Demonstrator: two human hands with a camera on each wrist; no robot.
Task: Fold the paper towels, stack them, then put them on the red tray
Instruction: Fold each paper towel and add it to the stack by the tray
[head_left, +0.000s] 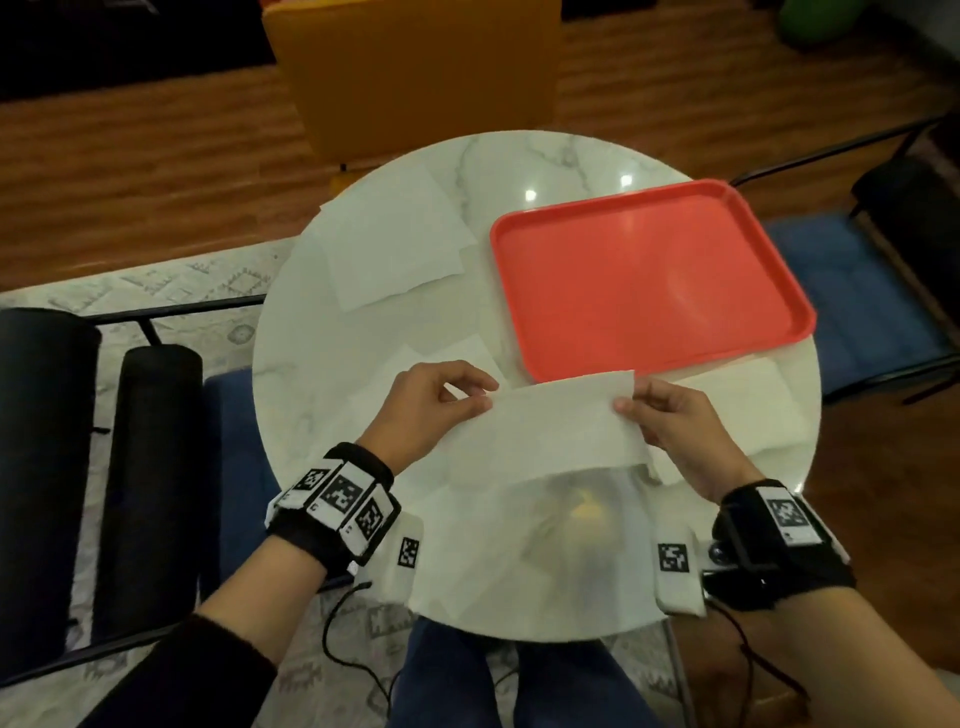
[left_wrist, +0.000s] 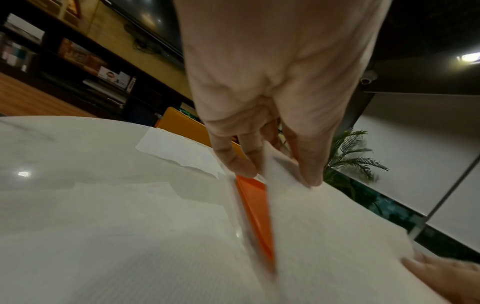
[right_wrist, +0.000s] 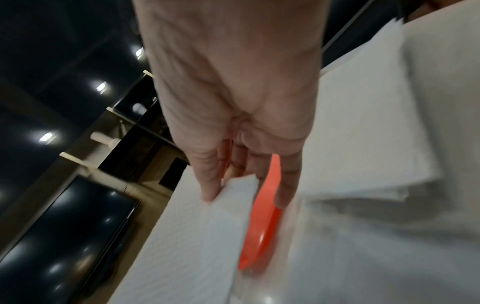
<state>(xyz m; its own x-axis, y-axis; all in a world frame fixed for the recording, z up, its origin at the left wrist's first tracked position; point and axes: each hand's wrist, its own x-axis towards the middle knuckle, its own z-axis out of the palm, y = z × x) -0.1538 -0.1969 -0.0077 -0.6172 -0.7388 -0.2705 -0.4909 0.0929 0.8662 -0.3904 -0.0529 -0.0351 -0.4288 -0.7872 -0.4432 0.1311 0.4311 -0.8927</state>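
Left hand (head_left: 426, 405) and right hand (head_left: 670, 421) each pinch one far corner of a white, textured paper towel (head_left: 561, 421), far edge raised, remainder lying on the round white marble table (head_left: 291, 332). The towel's long axis runs left to right between the hands. The empty red plastic tray (head_left: 649, 275) lies just beyond, nearer the right hand. A folded white towel stack (head_left: 748, 410) sits right; unfolded white sheets (head_left: 395, 244) lie far left. Nothing appears to obstruct the fold.

The paper towel (head_left: 561, 421) looks matt and finely embossed. Beyond it, the red tray (head_left: 644, 275) is smooth plastic on a glossy marble-look table (head_left: 519, 166).
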